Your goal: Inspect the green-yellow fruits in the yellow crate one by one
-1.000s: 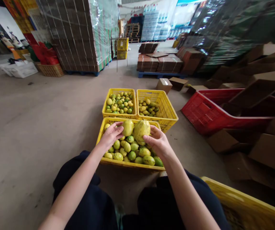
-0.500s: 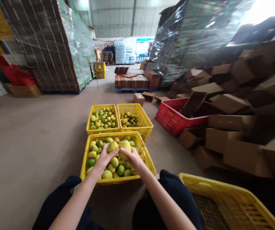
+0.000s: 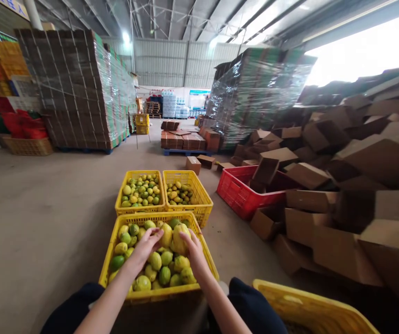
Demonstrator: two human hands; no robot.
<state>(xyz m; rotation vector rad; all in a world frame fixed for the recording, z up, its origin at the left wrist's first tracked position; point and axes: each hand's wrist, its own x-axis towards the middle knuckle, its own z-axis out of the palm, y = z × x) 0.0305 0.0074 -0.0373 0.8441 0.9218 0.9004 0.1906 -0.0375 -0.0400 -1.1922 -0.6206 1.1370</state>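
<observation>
Grey-brown floor [image 3: 53,222]; hands [image 3: 194,249] each gripping yellow fruit [image 3: 180,239], rounded, right one larger, faintly ridged.

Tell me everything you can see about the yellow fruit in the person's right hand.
The yellow fruit is bulky and slightly lumpy, longer than wide, and roughly upright. The right hand grips its right side, above the fruit-filled front crate. A second fruit is close beside it; whether they touch is unclear.
</observation>
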